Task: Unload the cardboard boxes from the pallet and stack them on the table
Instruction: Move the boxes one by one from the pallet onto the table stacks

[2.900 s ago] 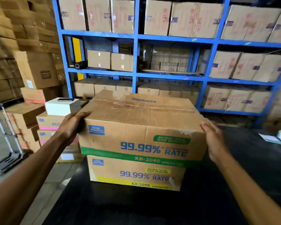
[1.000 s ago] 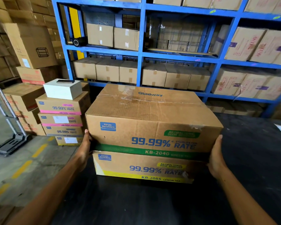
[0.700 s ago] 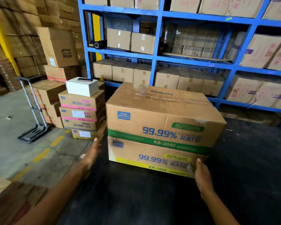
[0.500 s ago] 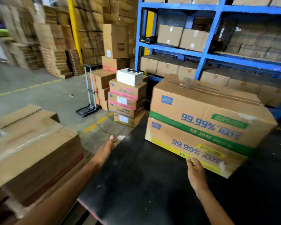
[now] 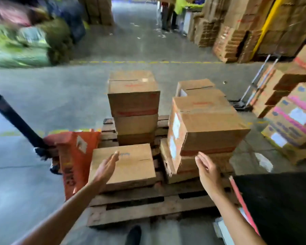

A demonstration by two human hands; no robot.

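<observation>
Nearest the camera, both hands are reaching out empty over the wooden pallet (image 5: 148, 207) at the bottom centre: the left hand (image 5: 107, 167) is hovering with straight fingers above the low single box (image 5: 129, 165), and the right hand (image 5: 208, 171) is hanging released, fingers straight, just before the right-hand stack (image 5: 205, 128). Neither hand is touching cardboard yet, as far as the blur allows.

A corner of the black desk (image 5: 279, 200) is showing at the lower right, just beside the pallet's right edge; no boxes are showing on the part in view, so how much has been unloaded cannot be judged from here. Several boxes are plainly waiting: the low one, the right-hand stack of at least two with another box behind it, and the taller middle stack (image 5: 133, 106) farther back.

An orange pallet jack (image 5: 76, 156) is crowding the pallet's left side, its dark handle slanting toward the left edge. Beyond the pallet, the concrete floor (image 5: 60, 96) is opening wide toward the upper centre, while other carton stacks and a folding trolley (image 5: 251, 89) are lining the right side.
</observation>
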